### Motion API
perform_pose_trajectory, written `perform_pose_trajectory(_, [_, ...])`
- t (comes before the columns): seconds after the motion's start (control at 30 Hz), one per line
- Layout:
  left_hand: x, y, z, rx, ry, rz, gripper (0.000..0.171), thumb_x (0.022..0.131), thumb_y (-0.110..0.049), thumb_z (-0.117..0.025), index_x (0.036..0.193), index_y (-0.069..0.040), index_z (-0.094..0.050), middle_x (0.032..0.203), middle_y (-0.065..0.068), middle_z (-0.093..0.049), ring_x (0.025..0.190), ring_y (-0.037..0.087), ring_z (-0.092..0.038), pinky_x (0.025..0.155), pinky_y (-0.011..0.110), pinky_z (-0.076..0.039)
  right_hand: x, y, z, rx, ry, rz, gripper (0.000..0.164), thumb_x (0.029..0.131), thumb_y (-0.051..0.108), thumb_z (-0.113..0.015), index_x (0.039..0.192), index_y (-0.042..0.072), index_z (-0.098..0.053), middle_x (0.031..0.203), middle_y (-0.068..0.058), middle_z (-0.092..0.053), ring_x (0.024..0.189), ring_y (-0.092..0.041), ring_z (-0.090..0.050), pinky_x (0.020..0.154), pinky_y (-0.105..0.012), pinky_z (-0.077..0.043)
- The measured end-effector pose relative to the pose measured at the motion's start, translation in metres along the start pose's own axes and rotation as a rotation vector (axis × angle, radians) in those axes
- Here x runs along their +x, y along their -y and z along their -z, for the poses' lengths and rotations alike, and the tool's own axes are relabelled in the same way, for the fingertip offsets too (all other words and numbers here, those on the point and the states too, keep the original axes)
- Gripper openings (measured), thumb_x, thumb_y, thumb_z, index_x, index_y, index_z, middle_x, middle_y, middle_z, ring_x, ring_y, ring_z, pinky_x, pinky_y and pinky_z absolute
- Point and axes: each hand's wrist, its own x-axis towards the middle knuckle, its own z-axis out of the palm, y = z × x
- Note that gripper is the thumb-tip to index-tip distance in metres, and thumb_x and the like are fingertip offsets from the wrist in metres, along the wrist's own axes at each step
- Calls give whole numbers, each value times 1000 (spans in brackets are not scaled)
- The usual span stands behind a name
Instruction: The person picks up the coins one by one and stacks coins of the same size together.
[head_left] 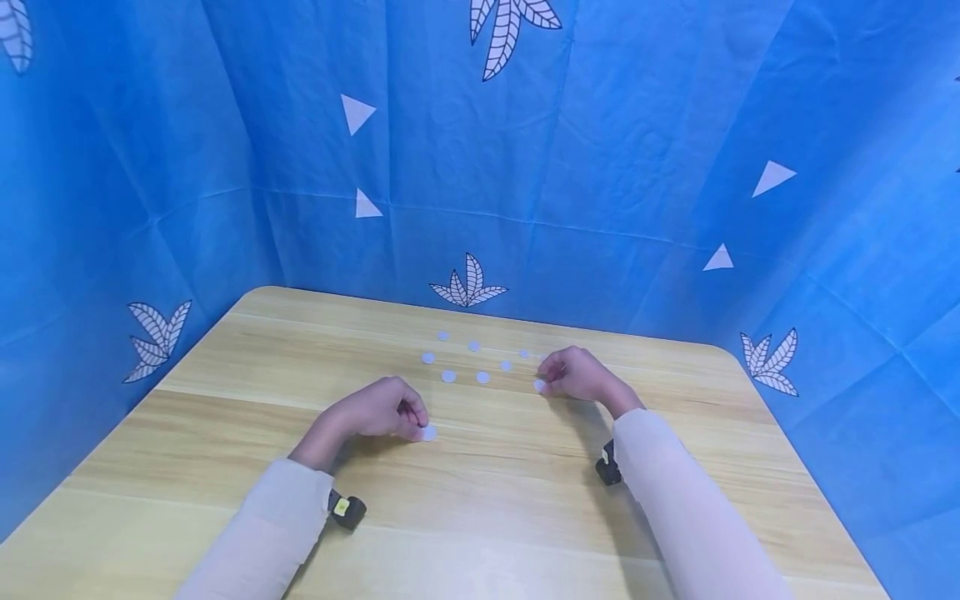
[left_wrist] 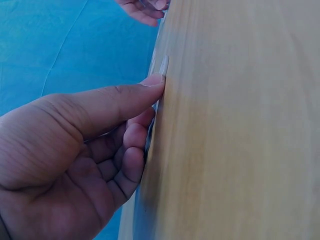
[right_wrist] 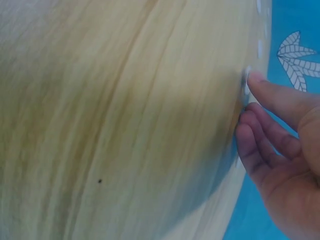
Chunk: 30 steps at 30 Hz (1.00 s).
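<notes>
Near the table's middle, my left hand [head_left: 386, 408] pinches a small round white disc [head_left: 429, 433] down at the wood. The left wrist view has the thumb tip on this disc [left_wrist: 164, 65], with the other fingers curled beneath the thumb. Farther back and to the right, my right hand [head_left: 577, 373] holds another white disc [head_left: 539, 386] at its fingertips. Seen from the right wrist, the thumb presses against that disc [right_wrist: 246, 80] close to the tabletop; the index finger is mostly hidden. Several similar discs [head_left: 483, 377] lie flat between and beyond the hands.
The light wooden table [head_left: 465, 517] has rounded far corners. A blue curtain [head_left: 637, 150] with white leaves and triangles hangs along its back and sides. A small black device [head_left: 347, 510] sits at the left wrist, and another [head_left: 609, 464] at the right.
</notes>
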Motion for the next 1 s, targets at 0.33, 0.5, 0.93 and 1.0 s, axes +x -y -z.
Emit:
perform_pose_trajectory(0.33, [-1,0,0,1,-2,3,12,83,-7,-84,89,-14,-75,80,-2,-67,73,16,-58,69,31,-51,5,-6,-2,38,30,-30,24,88,15,-82,108,4,-74,102,-5,-73,99,-20,-67,93,-41,-54])
perform_pose_trajectory(0.5, [0,-1,-1,-1,-4,6,13,83,-7,-84,89,-14,-75,80,-2,-67,73,17,-59,70,33,-52,6,-4,-3,60,36,-67,19,88,14,-82,102,5,-74,99,-4,-72,97,-20,-65,94,-41,-52])
perform_pose_trajectory(0.93, [-1,-2,-1,-1,-8,16,13,83,-7,-84,88,-15,-75,79,-2,-67,72,17,-57,69,33,-50,10,3,-2,79,69,-82,17,89,8,-79,99,2,-67,97,-8,-67,91,-21,-60,87,-39,-50])
perform_pose_trajectory(1.0, [-1,-1,-1,3,-8,15,13,83,-7,-84,88,-15,-75,79,-1,-67,72,17,-57,69,33,-50,9,2,-3,107,61,-66,14,91,8,-76,101,1,-68,95,-8,-68,87,-20,-60,82,-36,-51])
